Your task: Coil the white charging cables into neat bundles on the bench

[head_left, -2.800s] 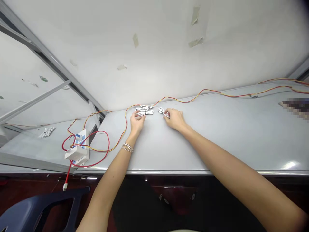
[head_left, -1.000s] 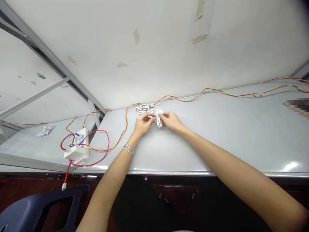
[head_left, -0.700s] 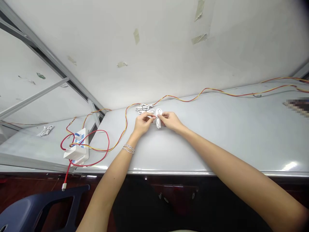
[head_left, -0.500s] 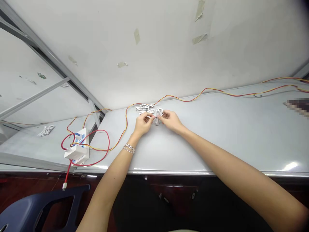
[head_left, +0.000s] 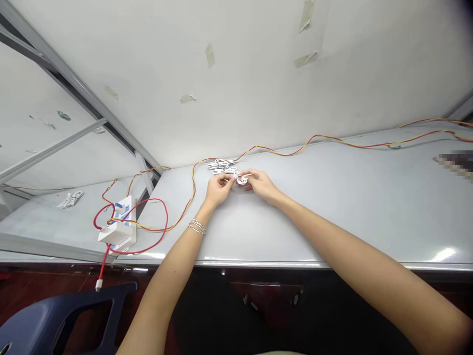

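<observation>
Pinching a small white cable bundle between them, the two hands meet near the middle of the tabletop, toward its back edge. The left hand has a narrow grip, thumb and fingertips brought together at the bundle's left end, and the right hand has its fingers curled around the looped right end, its grip likewise narrow and holding the same bundle. Just behind the left hand, close to the white wall, lies a pile of tied white cables. A twisted red and yellow wire snakes along the foot of the wall, passes behind the pile and bends down to the left, toward a white and blue power strip. A white adapter sits on that strip, and a red cable loops around beside it; a red lead with a white plug hangs over the front edge. Farther left, beyond a metal frame bar, another white bundle rests by itself. Thin silvery bracelets circle the left wrist. Below, at the lower left, stands a dark blue chair. An object at the far right is too pixelated to tell.
</observation>
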{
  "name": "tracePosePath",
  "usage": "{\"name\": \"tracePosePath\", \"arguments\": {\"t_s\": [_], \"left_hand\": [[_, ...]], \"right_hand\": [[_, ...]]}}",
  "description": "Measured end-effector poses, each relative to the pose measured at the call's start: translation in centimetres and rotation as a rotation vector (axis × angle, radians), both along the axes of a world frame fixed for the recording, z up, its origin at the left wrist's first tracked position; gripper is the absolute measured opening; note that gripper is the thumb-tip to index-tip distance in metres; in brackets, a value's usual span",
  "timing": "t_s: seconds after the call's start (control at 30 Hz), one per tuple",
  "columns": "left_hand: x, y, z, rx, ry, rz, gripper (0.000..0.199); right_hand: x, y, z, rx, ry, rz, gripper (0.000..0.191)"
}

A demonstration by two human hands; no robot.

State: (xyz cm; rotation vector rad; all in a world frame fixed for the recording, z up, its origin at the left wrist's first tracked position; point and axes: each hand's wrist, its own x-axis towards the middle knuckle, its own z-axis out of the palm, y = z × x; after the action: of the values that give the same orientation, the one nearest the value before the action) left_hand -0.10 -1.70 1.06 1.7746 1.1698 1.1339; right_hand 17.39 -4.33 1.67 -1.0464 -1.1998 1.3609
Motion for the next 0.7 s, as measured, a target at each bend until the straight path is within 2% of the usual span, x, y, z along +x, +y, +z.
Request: {"name": "tracePosePath", "arguments": {"t_s": [0.13, 0.37, 0.57, 0.7], "left_hand": [[-0.1, 0.0, 0.1, -0.001, 0.004, -0.001, 0.028], [0.0, 0.1, 0.0, 0.003, 0.014, -0.018, 0.027], [0.1, 0.1, -0.2, -0.023, -0.016, -0.048, 0.027], [0.3, -0.2, -0.1, -0.067, -0.061, -0.065, 0.029]], "right_hand": [[-0.1, -0.3, 0.3, 0.012, -0.002, -0.018, 0.018], [0.1, -0.3, -0.7, 0.124, -0.052, 0.008, 0.043], [0.4, 0.0, -0.6, 0.334, -0.430, -0.095, 0.028], [0.5, 0.0, -0.5, 0.346, -0.544, -0.211, 0.024]]}}
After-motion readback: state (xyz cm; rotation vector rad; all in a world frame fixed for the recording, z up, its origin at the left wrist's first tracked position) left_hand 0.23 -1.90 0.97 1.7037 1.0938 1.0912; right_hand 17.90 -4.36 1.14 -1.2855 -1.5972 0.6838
